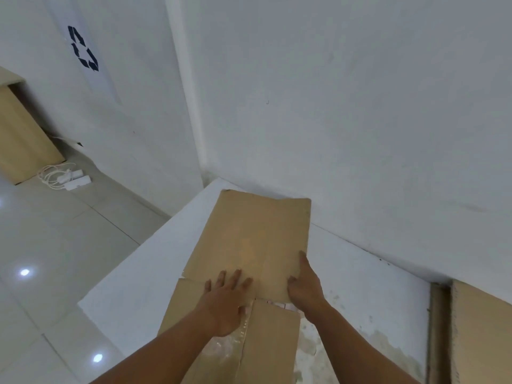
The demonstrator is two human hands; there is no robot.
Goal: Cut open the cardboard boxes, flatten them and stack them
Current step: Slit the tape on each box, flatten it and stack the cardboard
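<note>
Room corner: white walls point(360, 106), pale tiled floor point(55, 231), white table point(133, 273).
Table pushed into the corner, far edge against the right-hand wall. Its top is scuffed and stained greyish toward the right. Wall paint plain, with a few faint marks. Left wall carries a white sheet point(108, 79) printed with a dark recycling symbol point(83, 48). A light wooden cabinet point(19, 139) stands on the floor at far left. Just beside its base lie two white power strips point(73, 180) with a loose coil of white cable. Tiles glossy, thin dark grout lines, two bright light reflections point(25, 272) on the near floor.
</note>
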